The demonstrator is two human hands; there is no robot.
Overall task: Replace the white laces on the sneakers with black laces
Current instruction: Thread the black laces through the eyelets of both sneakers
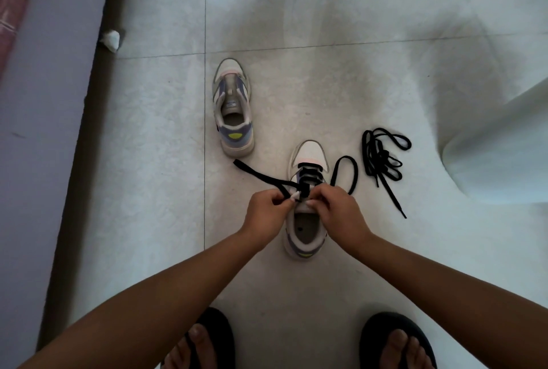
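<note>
Two feet in dark sandals (pixel 397 342) stand at the bottom edge of the frame, on a pale tiled floor (pixel 326 27). Both forearms reach up from there to the centre, where the hands meet over the near sneaker (pixel 305 229).

Left hand (pixel 265 211) has its fingers curled, pinching a black lace (pixel 261 176) at the eyelets; a pale, tip-like bit shows at its fingertips, too small to tell what it is. Right hand (pixel 341 214) is also curled, gripping the sneaker's upper edge at the tongue, just right of the other hand; whether it also holds lace I cannot tell. The two hands nearly touch over the eyelet rows.

This sneaker points toward the top of the frame. Black lace already crosses its front eyelets, just above the hands. One free end runs out to the left across the floor toward the far sneaker (pixel 234 107); the other makes a loop on the right side of the toe.

Far sneaker sits upper left of the near one, apart from it, heel toward the camera, with no lace visible and its opening bare.

Right of centre, a second black lace, the spare lace (pixel 382 158), lies in a loose bundle on the floor, one end trailing down to the right.

At upper left, a small white wad (pixel 111 39) lies by the wall base.
</note>
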